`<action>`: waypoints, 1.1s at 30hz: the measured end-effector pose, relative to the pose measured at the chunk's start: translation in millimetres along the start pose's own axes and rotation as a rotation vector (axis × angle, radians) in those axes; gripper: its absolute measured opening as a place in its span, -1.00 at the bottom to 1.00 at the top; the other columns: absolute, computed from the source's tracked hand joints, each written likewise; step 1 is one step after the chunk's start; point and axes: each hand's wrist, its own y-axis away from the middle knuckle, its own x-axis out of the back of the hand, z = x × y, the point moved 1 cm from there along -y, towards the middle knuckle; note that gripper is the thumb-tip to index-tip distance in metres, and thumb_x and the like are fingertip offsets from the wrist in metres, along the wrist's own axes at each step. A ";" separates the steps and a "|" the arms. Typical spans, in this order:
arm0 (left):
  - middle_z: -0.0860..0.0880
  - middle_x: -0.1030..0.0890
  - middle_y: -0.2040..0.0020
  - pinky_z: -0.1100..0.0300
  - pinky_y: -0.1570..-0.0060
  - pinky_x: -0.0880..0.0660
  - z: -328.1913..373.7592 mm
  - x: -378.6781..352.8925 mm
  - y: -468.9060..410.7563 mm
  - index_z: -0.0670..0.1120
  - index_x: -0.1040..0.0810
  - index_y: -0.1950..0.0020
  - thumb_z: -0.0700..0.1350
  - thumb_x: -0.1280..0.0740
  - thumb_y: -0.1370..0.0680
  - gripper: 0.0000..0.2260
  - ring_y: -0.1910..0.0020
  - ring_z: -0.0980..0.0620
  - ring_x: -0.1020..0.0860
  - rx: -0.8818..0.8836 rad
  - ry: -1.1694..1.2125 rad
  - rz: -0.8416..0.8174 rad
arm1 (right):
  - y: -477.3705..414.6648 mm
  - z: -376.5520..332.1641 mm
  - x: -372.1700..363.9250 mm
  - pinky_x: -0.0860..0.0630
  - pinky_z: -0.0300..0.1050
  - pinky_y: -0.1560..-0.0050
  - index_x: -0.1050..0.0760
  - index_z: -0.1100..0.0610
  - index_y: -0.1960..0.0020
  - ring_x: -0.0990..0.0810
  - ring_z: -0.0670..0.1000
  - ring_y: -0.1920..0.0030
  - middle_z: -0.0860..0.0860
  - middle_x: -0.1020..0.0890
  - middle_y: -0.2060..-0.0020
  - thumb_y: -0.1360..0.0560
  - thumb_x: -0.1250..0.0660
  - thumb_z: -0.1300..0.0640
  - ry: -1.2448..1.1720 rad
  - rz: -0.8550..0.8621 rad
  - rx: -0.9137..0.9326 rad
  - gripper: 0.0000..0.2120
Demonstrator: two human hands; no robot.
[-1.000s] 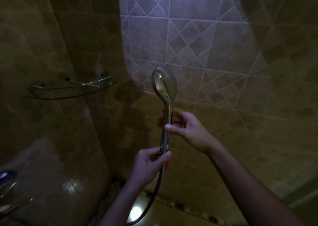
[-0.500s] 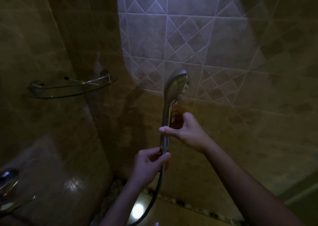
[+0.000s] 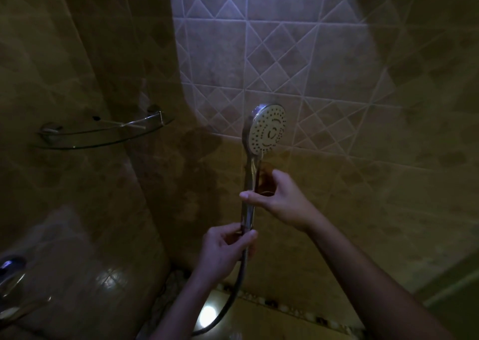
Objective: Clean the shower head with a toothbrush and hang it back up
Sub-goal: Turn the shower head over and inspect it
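Since a second ago the shower head (image 3: pixel 268 129) has turned about its handle: then its smooth chrome back faced the camera, and now the perforated spray face, dotted with rings of nozzle holes, looks out toward the viewer and slightly to the right. It stands nearly upright in front of the tiled wall (image 3: pixel 298 62), its round face above both hands. The right hand (image 3: pixel 278 201) is curled around the middle of the handle just below the shower head, thumb laid across the front of the chrome stem and fingers wrapped behind it. The left hand (image 3: pixel 224 247) is closed around the bottom of the handle, lower than the right hand and touching the point where the hose (image 3: pixel 233 298) joins; the hose drops from there and curves down and leftward toward the floor. A dark brownish shape sits between the right hand's fingers and the wall, too dim to tell what it is. Well to the left of the shower head, a curved glass corner shelf (image 3: pixel 103 135) is fixed across the corner of the walls. Far below and left of the shower head, a chrome tap fitting (image 3: pixel 11 269) shows at the picture's edge.
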 end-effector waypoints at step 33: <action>-0.13 -0.74 0.12 -0.05 0.07 -0.70 14.9 -4.5 3.4 -0.01 -0.72 0.02 0.11 -0.46 -0.47 -0.77 0.10 -0.11 -0.73 -0.027 0.024 -0.008 | -3.0 -15.6 0.6 -0.62 0.05 -0.01 -0.52 0.26 -0.13 -0.65 0.03 0.09 0.11 -0.63 0.10 -0.49 -0.50 0.14 0.030 -0.015 0.059 -0.69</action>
